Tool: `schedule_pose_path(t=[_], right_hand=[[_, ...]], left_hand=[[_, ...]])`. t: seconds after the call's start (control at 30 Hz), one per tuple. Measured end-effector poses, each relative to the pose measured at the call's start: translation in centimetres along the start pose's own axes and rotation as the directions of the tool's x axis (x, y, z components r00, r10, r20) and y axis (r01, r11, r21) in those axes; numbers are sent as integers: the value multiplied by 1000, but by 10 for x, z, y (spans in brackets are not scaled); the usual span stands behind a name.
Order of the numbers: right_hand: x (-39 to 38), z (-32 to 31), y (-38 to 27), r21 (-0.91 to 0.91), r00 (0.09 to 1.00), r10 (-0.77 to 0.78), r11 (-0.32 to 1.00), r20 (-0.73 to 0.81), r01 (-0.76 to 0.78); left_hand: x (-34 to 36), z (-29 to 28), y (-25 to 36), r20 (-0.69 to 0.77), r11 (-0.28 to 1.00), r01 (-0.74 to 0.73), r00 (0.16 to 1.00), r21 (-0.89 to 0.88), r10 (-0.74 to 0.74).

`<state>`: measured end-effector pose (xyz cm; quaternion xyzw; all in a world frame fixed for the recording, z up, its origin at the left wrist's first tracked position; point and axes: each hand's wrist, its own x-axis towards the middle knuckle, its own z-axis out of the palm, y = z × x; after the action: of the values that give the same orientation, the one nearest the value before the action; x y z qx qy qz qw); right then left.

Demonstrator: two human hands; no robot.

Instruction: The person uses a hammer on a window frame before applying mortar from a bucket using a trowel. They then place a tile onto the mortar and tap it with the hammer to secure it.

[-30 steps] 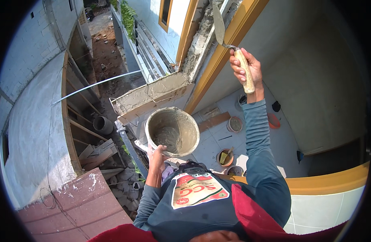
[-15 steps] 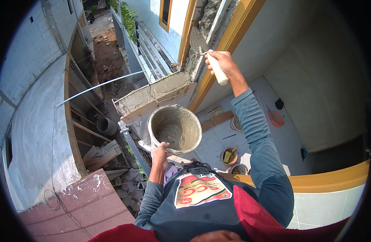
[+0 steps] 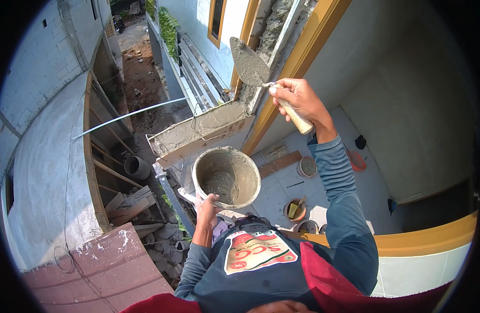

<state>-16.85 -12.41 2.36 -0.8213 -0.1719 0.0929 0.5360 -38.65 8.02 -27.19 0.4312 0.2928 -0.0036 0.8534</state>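
Note:
With my left hand (image 3: 206, 207) I grip the near rim of a round bucket (image 3: 253, 180), its inside coated with wet grey mortar (image 3: 222, 187). My right hand (image 3: 301, 100) is closed around the pale wooden handle of a pointing trowel (image 3: 250, 65). The trowel's blade is smeared with mortar and points up and left, overlapping the mortar-filled gap (image 3: 275, 34) beside the yellow-brown frame (image 3: 297, 55). Below the blade, a mortar-topped ledge (image 3: 198, 125) with a board along its side runs down to the left.
Down on the tiled floor (image 3: 281, 190) at the right stand several small buckets, among them an orange one (image 3: 294, 209). A pale blue pipe (image 3: 130, 115) crosses the drop at the left. Reddish roof sheets (image 3: 104, 266) lie at the lower left, and timber offcuts (image 3: 130, 206) beside them.
My right hand has drawn slightly down and right, and the trowel blade has swung out to the left, showing its face. My left hand and the bucket stay nearly in place.

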Motion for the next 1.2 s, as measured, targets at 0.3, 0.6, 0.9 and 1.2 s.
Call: schedule_pose_path(t=[0.3,0.6,0.9,1.2], right_hand=[[14,-36,-24,447,845,-79,872,529,-199],[-2,-52,45,818,957,-278,568,82,95],[10,26,47,256,969,-110,952,-222,167],[89,58,31,56,823,-121,982,-554,181]], left_hand=[[-2,8,9,-9,999,-21,1000,-44,20],[-4,0,3,-1,998,-3,1000,-60,3],[1,-2,9,17,999,8,1000,45,-9],[2,6,17,16,996,3,1000,86,-4]])
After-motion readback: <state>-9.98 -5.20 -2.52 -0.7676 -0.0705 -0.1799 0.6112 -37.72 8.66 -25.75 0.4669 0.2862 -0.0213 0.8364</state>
